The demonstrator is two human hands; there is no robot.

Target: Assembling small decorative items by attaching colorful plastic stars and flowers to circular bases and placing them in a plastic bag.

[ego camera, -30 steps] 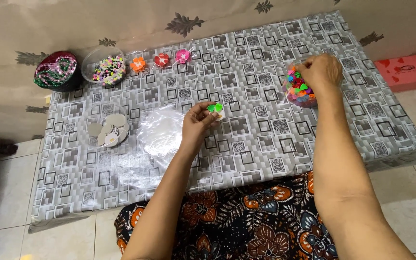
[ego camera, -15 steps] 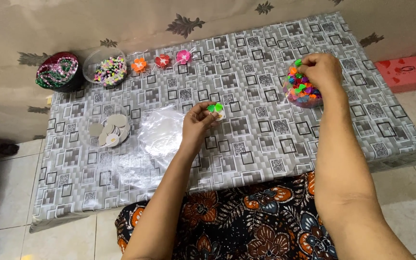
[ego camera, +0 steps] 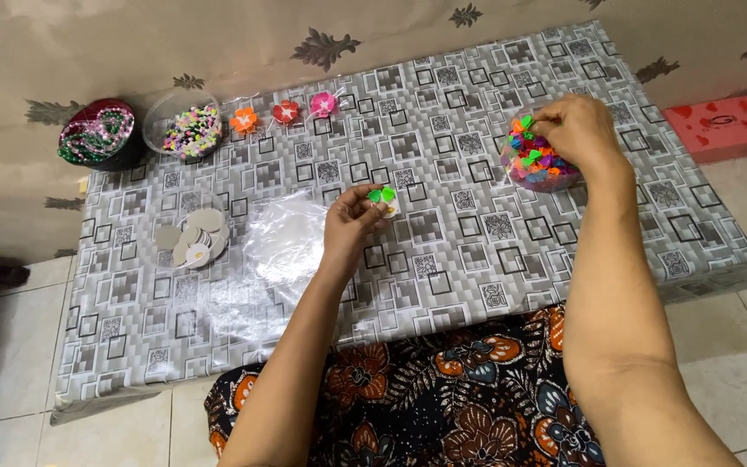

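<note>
Bare surface (ego camera: 469, 251) lay between both hands; bead bowls (ego camera: 190, 130) and small flowers (ego camera: 285, 111) crowded eleven o'clock, card discs (ego camera: 190, 240) at nine.

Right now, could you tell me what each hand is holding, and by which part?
The left hand pinches a small green-petalled piece by its edge. The right hand picks at a green piece atop the tub.

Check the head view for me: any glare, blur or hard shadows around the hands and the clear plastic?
Head view: even, soft light with faint shadows; sheen on the clear plastic sheet and tablecloth; left hand and right hand are sharp, but the green piece is too small to make out; table edges bow slightly.
</note>
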